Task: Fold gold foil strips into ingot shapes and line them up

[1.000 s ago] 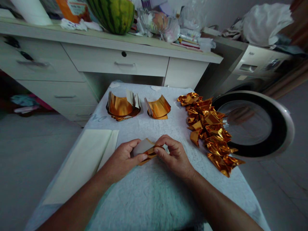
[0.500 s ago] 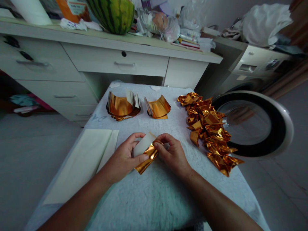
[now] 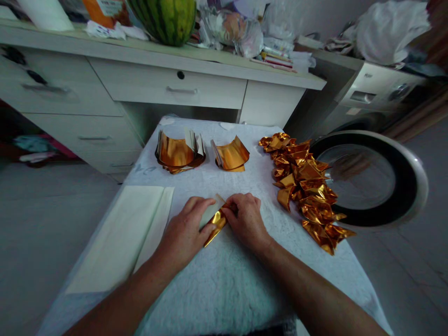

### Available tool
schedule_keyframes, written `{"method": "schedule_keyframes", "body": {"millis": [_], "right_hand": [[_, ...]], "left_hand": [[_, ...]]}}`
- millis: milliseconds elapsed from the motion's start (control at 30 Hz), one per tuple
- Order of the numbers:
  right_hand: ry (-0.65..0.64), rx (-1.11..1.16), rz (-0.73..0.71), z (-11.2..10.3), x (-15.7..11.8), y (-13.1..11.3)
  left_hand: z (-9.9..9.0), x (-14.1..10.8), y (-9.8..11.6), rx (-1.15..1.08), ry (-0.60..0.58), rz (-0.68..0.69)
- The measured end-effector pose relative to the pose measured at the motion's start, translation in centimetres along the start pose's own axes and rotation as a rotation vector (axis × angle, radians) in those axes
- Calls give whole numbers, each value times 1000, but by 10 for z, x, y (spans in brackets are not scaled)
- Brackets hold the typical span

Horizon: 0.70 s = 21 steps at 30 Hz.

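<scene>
Between my hands, low over the cloth-covered table (image 3: 196, 289), is a sheet of gold foil paper (image 3: 217, 223) with a whitish back, partly folded over. My left hand (image 3: 191, 224) grips its left side, thumb on the gold strip and fingers at the pale part. The fingers of my right hand (image 3: 247, 217) pinch its upper right end. Parts of the sheet are hidden under both hands. Beyond them lie a larger stack of curved gold foil sheets (image 3: 178, 151) and a smaller stack (image 3: 231, 155). To the right is a heap of folded gold foil pieces (image 3: 304, 182).
Flat pale paper sheets (image 3: 119, 233) lie at the table's left. A white desk (image 3: 168, 88) with drawers stands behind, bearing a watermelon (image 3: 163, 21) and plastic bags. At right, a washing machine's round open door (image 3: 371, 177) reaches close to the foil heap.
The gold strip looks narrower and flatter, and less of the pale side shows. My hands have pressed lower, the left one now more over the sheet. The view has shifted slightly.
</scene>
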State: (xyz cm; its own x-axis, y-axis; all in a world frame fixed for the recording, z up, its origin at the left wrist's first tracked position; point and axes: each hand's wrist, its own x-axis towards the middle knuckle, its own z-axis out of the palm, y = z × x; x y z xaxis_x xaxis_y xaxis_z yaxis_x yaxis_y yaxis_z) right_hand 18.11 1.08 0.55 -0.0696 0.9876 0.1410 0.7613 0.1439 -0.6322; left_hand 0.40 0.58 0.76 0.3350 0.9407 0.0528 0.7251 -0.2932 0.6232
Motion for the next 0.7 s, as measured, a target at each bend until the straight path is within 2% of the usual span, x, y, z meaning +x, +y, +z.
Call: {"method": "schedule_keyframes", "body": {"millis": [100, 267, 500, 600, 700], "right_hand": [[-20, -35, 9, 0, 0, -1], [-22, -92, 5, 2, -2, 0], [11, -197, 8, 4, -2, 2], [-51, -184, -66, 3, -2, 0], [-108, -169, -150, 1, -1, 0]], "left_hand": [[0, -3, 3, 144, -1, 37], [0, -7, 8, 417, 165, 203], [8, -12, 10, 476, 43, 523], [11, -13, 9, 502, 51, 590], [13, -15, 8, 539, 70, 599]]}}
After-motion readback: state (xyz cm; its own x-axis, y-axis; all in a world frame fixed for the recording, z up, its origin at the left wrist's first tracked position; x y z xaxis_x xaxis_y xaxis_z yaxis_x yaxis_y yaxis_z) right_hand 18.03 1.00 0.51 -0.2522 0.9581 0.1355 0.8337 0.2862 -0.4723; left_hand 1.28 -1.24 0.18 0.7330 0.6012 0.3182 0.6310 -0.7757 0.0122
